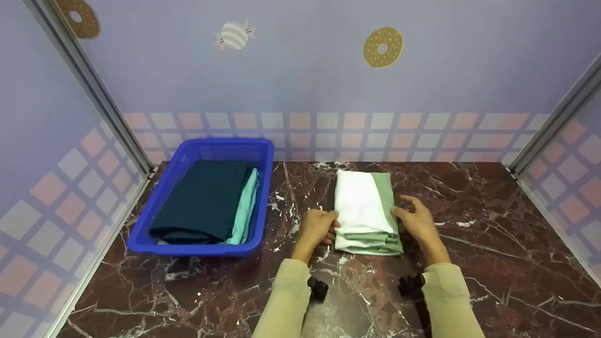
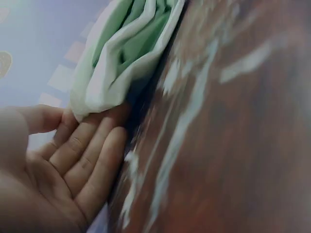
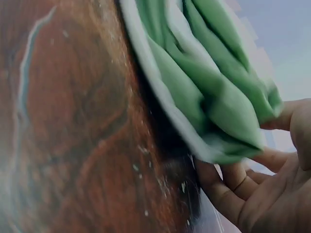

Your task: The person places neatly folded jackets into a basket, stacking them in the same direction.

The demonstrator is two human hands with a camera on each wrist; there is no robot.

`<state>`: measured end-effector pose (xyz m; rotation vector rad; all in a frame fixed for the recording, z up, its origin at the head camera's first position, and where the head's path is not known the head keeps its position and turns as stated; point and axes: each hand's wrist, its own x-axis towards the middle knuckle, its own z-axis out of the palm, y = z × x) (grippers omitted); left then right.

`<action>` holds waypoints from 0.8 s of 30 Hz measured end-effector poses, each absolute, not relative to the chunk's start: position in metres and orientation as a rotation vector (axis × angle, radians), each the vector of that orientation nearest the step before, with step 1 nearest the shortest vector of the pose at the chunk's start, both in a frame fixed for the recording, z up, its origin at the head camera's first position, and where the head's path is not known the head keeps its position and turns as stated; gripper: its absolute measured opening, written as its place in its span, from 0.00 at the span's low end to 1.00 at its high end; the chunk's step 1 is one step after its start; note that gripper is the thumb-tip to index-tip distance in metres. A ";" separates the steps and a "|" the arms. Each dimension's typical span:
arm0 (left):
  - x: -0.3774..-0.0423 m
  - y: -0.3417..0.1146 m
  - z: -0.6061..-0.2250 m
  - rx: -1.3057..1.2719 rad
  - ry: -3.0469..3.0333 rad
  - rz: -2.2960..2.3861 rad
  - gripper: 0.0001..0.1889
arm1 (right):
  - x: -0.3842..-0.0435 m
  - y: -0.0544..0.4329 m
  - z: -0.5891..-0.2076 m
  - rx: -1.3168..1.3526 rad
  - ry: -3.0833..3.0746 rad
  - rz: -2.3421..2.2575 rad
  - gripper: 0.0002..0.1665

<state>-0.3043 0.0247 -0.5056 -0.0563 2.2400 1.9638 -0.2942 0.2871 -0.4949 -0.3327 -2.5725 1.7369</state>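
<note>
A folded white and green garment (image 1: 360,202) lies between my hands in the head view, its layered, rumpled edge toward me. My left hand (image 1: 318,228) grips its left side, thumb at the edge and fingers reaching beneath, as the left wrist view shows on the cloth's corner (image 2: 104,92). On the opposite side my right hand (image 1: 417,220) holds the green edge between thumb and fingers. In the right wrist view the green folds (image 3: 214,102) rest over the fingertips, slightly blurred. Dark shadow shows under the bundle; whether all of it is off the table I cannot tell.
Left of the garment stands a blue plastic basket (image 1: 269,188). Inside it lie a dark navy folded cloth (image 1: 202,202) and a turquoise cloth (image 1: 245,209). The dark red marbled table (image 1: 507,263) is bounded by patterned walls at the back and both sides.
</note>
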 end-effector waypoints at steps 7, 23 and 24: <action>-0.306 0.017 -0.501 0.004 2.625 1.777 0.12 | -0.295 0.283 -0.497 -0.232 -2.665 1.710 0.45; -0.312 0.008 -0.510 0.156 1.947 2.097 0.39 | -0.294 0.283 -0.502 -0.047 -2.495 2.199 0.43; -0.312 0.008 -0.510 0.152 1.965 2.088 0.39 | -0.294 0.283 -0.503 -0.030 -2.506 2.207 0.43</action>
